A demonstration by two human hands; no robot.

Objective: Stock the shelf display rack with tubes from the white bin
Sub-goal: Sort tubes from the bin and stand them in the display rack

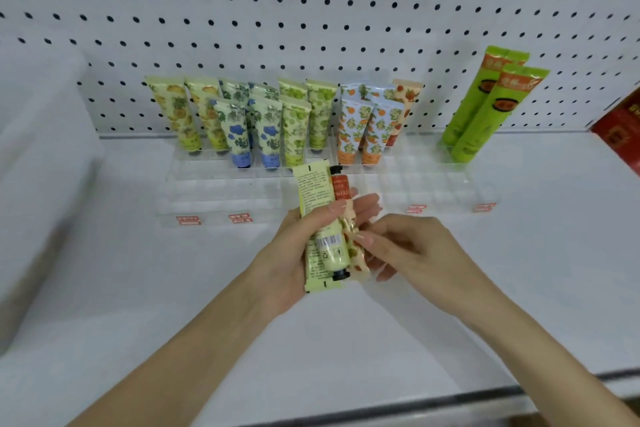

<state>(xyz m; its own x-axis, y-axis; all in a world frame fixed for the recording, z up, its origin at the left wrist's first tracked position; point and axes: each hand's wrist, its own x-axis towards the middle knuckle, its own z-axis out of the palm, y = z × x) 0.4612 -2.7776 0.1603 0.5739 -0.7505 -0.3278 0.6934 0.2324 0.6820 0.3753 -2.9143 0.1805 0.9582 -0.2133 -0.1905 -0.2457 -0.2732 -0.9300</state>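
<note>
My left hand (294, 253) grips a bundle of tubes in front of the clear display rack (221, 194). On top lies a pale green tube (317, 204) with small print and a barcode, black cap toward me. Beside it is an orange-labelled tube (341, 187), its black cap pointing at the rack. My right hand (401, 246) pinches a cream tube with an orange fruit pattern (353, 246) at the bundle's right side. The rack's back rows hold several upright floral tubes (270, 128), caps down. Its front rows are bare. The white bin is a blurred white mass at the left (41, 156).
A white pegboard wall (311, 10) rises behind the rack. Two tall green tubes (485, 107) stand in the rack's right end. A red box (620, 128) sits at the far right. The white shelf's front edge (450, 399) runs below my forearms.
</note>
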